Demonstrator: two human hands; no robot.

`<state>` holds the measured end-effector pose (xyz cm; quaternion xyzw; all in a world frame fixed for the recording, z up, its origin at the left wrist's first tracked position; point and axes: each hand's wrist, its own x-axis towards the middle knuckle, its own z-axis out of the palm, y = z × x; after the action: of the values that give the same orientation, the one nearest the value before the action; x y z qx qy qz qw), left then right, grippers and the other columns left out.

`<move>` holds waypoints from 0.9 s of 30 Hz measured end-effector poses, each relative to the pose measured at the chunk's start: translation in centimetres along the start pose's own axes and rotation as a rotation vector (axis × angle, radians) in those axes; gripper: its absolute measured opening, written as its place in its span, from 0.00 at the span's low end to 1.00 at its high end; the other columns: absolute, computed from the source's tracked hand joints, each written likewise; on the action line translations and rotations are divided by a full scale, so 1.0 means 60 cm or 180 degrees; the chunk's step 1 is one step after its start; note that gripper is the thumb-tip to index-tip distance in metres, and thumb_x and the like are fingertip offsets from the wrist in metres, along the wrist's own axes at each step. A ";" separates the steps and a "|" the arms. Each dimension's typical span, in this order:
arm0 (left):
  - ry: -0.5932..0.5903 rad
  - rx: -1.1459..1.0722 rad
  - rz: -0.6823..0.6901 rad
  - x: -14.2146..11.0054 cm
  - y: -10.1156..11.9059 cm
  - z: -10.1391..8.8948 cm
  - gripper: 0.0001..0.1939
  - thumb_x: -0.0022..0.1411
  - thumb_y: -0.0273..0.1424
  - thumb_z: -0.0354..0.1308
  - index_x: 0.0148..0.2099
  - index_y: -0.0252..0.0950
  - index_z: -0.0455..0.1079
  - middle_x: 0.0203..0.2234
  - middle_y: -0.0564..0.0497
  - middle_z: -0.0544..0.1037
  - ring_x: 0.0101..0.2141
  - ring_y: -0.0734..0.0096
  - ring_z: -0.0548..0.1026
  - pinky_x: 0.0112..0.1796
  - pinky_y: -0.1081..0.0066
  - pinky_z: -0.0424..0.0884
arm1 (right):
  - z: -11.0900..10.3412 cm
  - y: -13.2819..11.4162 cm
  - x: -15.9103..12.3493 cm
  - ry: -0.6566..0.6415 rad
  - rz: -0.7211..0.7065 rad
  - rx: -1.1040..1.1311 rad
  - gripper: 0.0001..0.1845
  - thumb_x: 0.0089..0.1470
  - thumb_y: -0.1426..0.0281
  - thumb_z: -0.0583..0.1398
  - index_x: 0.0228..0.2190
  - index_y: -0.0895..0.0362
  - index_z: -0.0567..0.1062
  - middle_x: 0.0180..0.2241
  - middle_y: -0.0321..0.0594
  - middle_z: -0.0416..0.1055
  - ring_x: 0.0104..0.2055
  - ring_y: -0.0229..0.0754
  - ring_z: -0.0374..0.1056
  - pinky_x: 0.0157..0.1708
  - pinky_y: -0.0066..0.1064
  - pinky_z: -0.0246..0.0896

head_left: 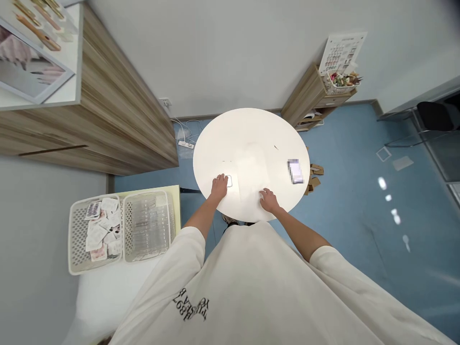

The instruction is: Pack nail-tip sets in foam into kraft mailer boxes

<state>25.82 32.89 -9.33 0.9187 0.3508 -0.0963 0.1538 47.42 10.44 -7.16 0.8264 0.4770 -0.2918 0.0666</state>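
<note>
My left hand [220, 187] rests on the left front part of the round white table [247, 127], fingers stretched forward and lying flat. Its fingertips touch or border a small white square with a thin grey outline [229, 181]. Close to the table's front edge is my right hand [269, 200], its fingers bent together and pointing left. Anything in those fingers is too pale to make out. Between the hands a faint whitish area with a straight edge [238, 184] shows on the tabletop; glare hides whether it is a sheet.
A phone-like blurred rectangle [295, 171] lies at the table's right. A small dark sliver [276, 147] is farther back. At left stand two white baskets, one with packets [102, 230], one with clear plastic pieces [147, 227]. Wooden cabinets [132, 96] and a low shelf [305, 98] flank the table.
</note>
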 end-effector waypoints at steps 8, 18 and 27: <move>-0.0062 -0.0081 0.0181 0.003 -0.003 -0.016 0.31 0.58 0.19 0.49 0.64 0.39 0.58 0.61 0.38 0.67 0.65 0.51 0.60 0.64 0.49 0.51 | 0.001 -0.003 -0.015 -0.0107 0.0064 0.0013 0.29 0.63 0.69 0.52 0.64 0.54 0.64 0.68 0.49 0.52 0.66 0.54 0.53 0.60 0.43 0.55; -0.0049 -0.0423 0.0362 0.029 0.110 -0.049 0.25 0.59 0.27 0.56 0.59 0.37 0.60 0.58 0.40 0.67 0.62 0.53 0.62 0.63 0.56 0.54 | -0.025 0.039 0.014 -0.0138 -0.0419 -0.0128 0.28 0.57 0.75 0.55 0.59 0.55 0.70 0.65 0.48 0.58 0.64 0.52 0.56 0.59 0.43 0.54; -0.0423 -0.0470 0.0456 0.092 0.221 -0.014 0.28 0.59 0.26 0.56 0.61 0.38 0.57 0.59 0.41 0.68 0.62 0.54 0.62 0.62 0.56 0.55 | -0.017 0.073 0.031 -0.0162 -0.1058 -0.0378 0.25 0.58 0.75 0.56 0.56 0.56 0.70 0.65 0.49 0.58 0.62 0.55 0.55 0.59 0.45 0.51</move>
<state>38.87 27.22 -7.30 0.9192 0.2795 -0.1197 0.2503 52.21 9.90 -8.07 0.7231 0.6216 -0.2909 0.0781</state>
